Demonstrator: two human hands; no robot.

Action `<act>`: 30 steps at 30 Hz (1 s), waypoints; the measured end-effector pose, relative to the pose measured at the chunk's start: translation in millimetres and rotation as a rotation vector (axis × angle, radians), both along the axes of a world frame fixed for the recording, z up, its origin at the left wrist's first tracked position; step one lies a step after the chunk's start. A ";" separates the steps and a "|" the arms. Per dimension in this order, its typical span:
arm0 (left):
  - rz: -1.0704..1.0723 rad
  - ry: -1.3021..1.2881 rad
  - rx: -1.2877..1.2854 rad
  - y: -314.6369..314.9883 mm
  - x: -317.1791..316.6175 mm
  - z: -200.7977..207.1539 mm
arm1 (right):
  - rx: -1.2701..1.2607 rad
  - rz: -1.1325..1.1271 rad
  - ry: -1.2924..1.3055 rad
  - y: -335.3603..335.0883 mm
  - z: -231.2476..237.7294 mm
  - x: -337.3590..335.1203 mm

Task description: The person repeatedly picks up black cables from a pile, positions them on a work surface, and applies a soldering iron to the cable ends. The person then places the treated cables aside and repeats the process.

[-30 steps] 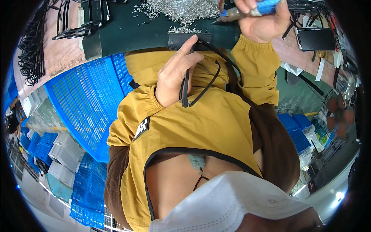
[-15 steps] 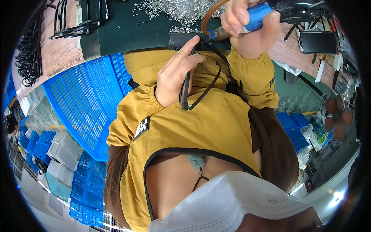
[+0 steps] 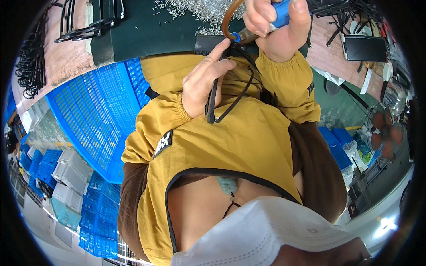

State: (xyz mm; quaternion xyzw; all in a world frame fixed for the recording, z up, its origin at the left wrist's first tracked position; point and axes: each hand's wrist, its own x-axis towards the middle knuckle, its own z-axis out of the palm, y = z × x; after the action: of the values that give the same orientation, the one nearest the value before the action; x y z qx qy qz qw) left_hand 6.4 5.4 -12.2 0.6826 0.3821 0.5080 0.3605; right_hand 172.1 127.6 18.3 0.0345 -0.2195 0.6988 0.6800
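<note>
My left hand (image 3: 199, 88) grips what looks like a black glasses frame (image 3: 212, 104), its thin arms hanging down in front of my mustard apron. The index finger stretches toward a dark block (image 3: 207, 43) at the table edge. My right hand (image 3: 284, 37) wraps round a blue-and-black power screwdriver (image 3: 281, 15), which is tilted so its metal nose comes down left beside my left fingertip. A brown tube (image 3: 229, 20) curves into a blue fitting near that nose. The exact contact between nose and frame is hidden by my fingers.
Many small silver screws or pins (image 3: 195, 11) lie on the dark green table mat (image 3: 142, 40). Black frames (image 3: 88, 31) stand at the left; a black box (image 3: 364, 48) sits at the right. A blue crate (image 3: 97, 111) is beside my lap; a fan (image 3: 385, 133) stands right.
My right hand and the screwdriver have shifted left and slightly up, and the tube moves with them. The left hand keeps its hold, barely moved.
</note>
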 end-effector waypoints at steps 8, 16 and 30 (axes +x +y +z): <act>-0.039 0.021 -0.008 1.3 -5.2 -2.0 | -0.036 -0.360 -0.402 7.9 -7.2 25.9; -0.060 -0.070 0.001 7.9 -1.7 8.3 | -0.009 -0.386 -0.447 5.7 -1.8 39.2; -0.514 -0.529 -1.589 10.8 -18.3 37.8 | 0.573 -0.503 -1.629 -73.3 3.1 17.0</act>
State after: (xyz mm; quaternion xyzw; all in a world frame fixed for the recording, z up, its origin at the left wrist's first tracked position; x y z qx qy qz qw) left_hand -11.9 16.2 25.5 0.1543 0.3612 0.1361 0.9095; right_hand 189.1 54.3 21.4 -0.3523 -0.8006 0.2558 0.4117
